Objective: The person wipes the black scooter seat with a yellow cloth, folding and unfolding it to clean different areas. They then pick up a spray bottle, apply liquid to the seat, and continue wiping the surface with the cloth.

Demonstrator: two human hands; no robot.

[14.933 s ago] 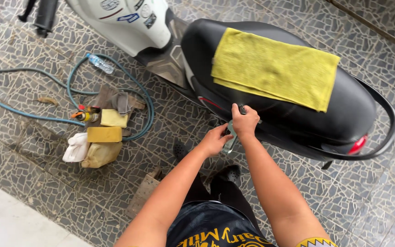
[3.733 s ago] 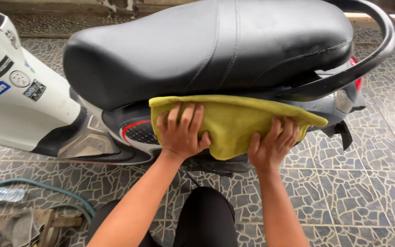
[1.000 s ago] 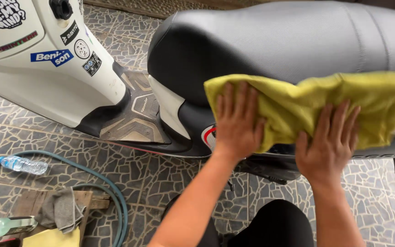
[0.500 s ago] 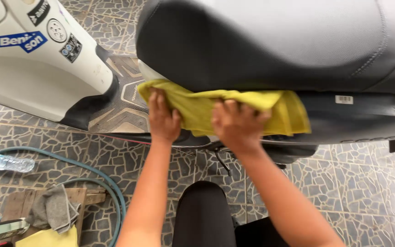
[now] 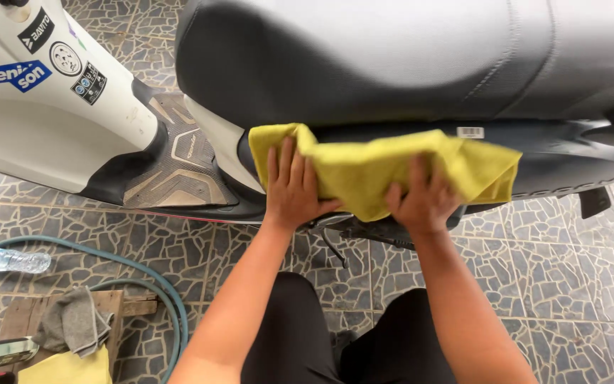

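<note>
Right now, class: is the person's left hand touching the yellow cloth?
Touching. The head view shows the left hand pressed flat on the yellow cloth, fingers spread over its left end, against the scooter's dark side panel.

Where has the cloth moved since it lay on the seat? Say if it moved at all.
Yes. The cloth is off the seat top, down on the side panel below it, near the footboard, under the left hand and right hand.
</note>
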